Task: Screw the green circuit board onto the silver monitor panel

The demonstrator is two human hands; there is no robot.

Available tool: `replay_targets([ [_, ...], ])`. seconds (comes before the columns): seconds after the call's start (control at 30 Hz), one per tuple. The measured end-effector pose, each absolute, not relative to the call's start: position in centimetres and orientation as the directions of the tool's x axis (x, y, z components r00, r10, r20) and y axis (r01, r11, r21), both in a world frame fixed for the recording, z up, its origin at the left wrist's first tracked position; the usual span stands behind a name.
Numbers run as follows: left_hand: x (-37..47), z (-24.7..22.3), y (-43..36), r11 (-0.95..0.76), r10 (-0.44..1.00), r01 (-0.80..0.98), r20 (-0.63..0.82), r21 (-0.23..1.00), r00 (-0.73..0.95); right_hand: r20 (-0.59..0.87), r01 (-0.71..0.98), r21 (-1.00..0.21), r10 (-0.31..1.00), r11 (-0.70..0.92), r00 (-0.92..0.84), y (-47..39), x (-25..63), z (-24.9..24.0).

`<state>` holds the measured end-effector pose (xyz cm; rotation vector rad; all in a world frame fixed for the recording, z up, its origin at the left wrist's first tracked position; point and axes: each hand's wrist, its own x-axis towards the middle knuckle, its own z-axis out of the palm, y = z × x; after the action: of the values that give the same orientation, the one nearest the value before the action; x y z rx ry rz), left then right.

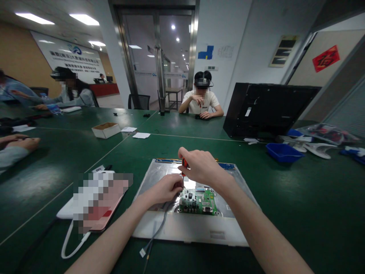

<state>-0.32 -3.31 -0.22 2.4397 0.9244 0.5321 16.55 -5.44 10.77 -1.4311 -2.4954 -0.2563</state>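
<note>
A silver display panel lies flat on the green table, with a green circuit board on it. My right hand is closed around the handle of a red and black screwdriver, held upright above the board's upper left corner. The fingers of my left hand are pinched together beside the shaft at that corner; what they hold, if anything, is too small to make out. A grey cable runs from under my left hand over the panel's front edge. The screwdriver's tip is hard to see.
To the left are a white device and a pink phone with a white cable. An open box and paper lie further back. A blue tray and black monitor stand right. People sit across and left.
</note>
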Motion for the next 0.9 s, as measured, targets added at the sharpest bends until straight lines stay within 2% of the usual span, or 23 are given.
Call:
replay_targets([
  [0.23,-0.32,-0.39,-3.23,-0.656,0.694,0.502,0.189,0.564,0.695,0.309,0.873,0.054,0.823,0.484,-0.476,-5.34,16.4,10.62],
  [0.9,-0.36,-0.25,-3.33,-0.655,0.695,0.512,0.177,0.555,0.697,0.335,0.87,0.035,0.814,0.492,-0.474,-5.32,16.46,10.49],
])
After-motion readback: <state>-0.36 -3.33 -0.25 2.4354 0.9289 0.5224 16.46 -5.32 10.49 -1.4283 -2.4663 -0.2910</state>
